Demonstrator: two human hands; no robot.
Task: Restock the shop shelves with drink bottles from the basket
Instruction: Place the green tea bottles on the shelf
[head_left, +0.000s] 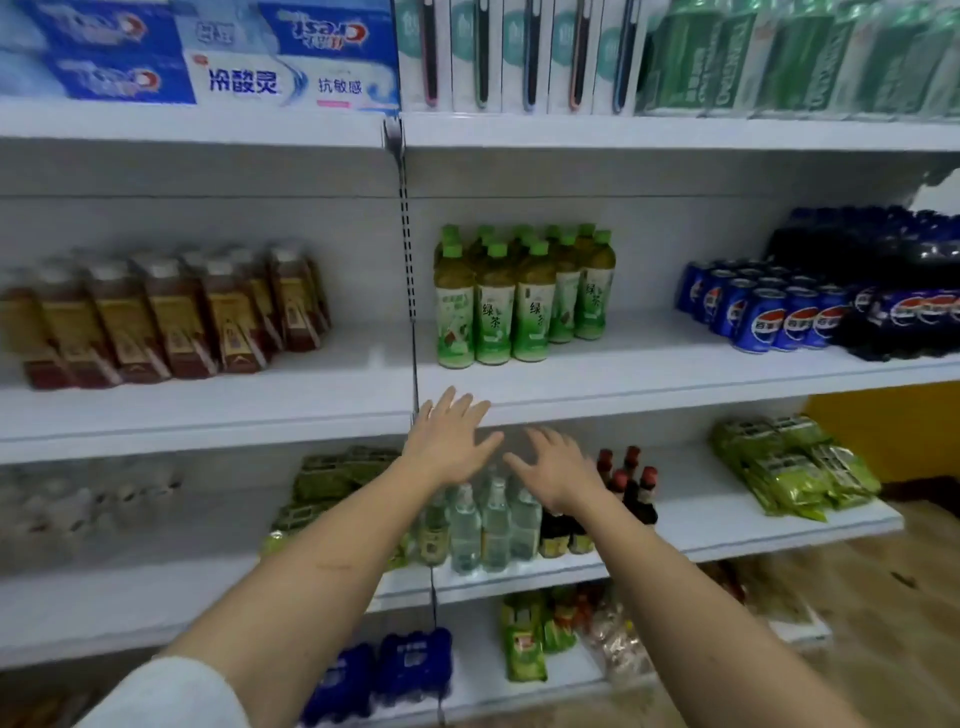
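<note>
Straight ahead in the head view, both arms reach toward the white metal shelf (649, 387). Left hand (449, 439) and right hand (556, 470) are spread flat with straight fingers, holding nothing, just beside each other at the shelf's front edge. Green-capped green tea bottles (519, 301) stand clustered on that shelf, above the hands. Brown drink bottles with yellow labels (171, 317) fill the left bay.
</note>
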